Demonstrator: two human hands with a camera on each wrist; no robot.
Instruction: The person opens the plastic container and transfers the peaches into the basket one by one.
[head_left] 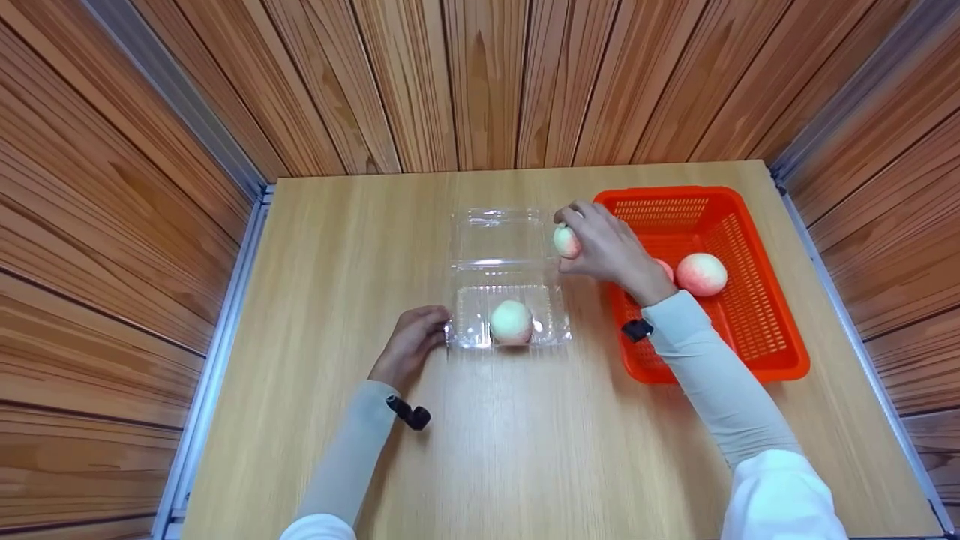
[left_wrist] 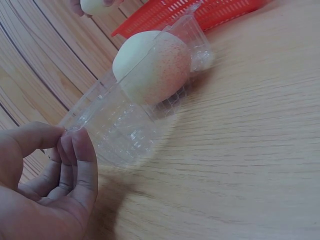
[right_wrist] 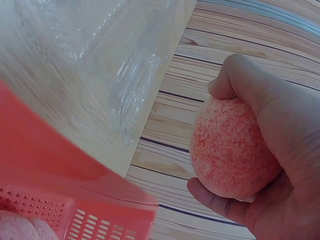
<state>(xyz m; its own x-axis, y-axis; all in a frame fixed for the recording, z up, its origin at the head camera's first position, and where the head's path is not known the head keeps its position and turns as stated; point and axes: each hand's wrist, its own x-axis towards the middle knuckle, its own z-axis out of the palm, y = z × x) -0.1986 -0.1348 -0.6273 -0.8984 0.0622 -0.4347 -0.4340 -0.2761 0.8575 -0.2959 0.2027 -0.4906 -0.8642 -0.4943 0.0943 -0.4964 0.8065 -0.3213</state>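
A clear plastic clamshell box [head_left: 472, 307] lies with its lid [head_left: 499, 236] folded back on the table. One pale peach [head_left: 511, 322] sits inside its base, toward the near side. My left hand [left_wrist: 55, 185] pinches the box's left rim between thumb and fingers. Raised between the box and the basket, my right hand [head_left: 604, 244] grips a second peach [right_wrist: 235, 150], pink-speckled on the side seen in the right wrist view. Two more peaches show in the red basket [head_left: 784, 360]: one whole peach [head_left: 702, 274] and another partly hidden behind my right wrist.
The orange-red slotted basket stands at the table's right side, beneath my right forearm. Wood-plank walls [head_left: 484, 82] rise behind and on both sides. A metal rail [head_left: 217, 337] runs along the table's left edge.
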